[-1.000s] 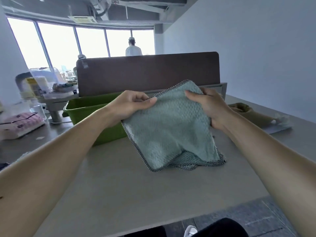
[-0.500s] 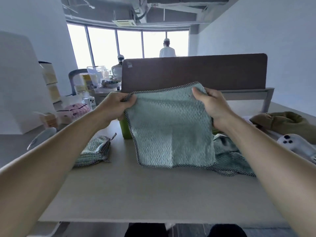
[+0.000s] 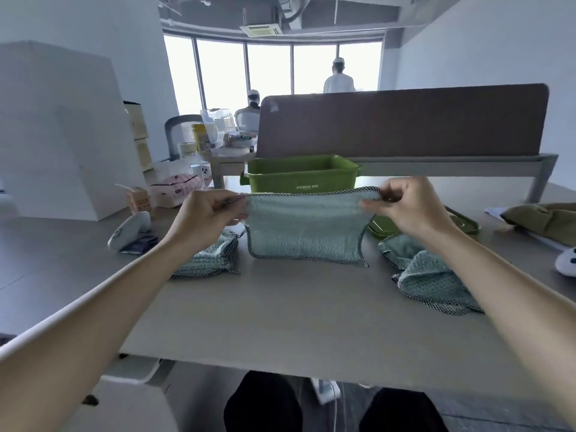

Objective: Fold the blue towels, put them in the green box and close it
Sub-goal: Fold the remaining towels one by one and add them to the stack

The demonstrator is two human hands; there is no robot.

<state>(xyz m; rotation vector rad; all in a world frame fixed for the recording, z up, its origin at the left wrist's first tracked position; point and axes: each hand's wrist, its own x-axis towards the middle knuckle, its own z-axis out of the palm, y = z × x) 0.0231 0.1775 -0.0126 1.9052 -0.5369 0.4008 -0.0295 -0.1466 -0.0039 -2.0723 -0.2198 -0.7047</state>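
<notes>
A pale blue-green towel [image 3: 304, 227] with a waffle weave and a dark checked border is held up over the desk [image 3: 296, 313], just in front of the box [image 3: 300, 176]. Its top edge is stretched level between the two hands: the left corner is pinched by the left hand [image 3: 205, 216] and the right corner by the right hand [image 3: 408, 210], with fingers curled round the hem. The towel is hung as a wide rectangle; whether its lower edge touches the desk cannot be told. The box, green and open at the top, is stood on the desk behind the towel, with white lettering on its front wall. A green lid [image 3: 466, 224] is laid flat to the right of the box, partly hidden by the right hand. A folded towel [image 3: 208, 258] of the same cloth is laid by the left wrist, and a loose towel [image 3: 433, 275] is heaped beside the right forearm
</notes>
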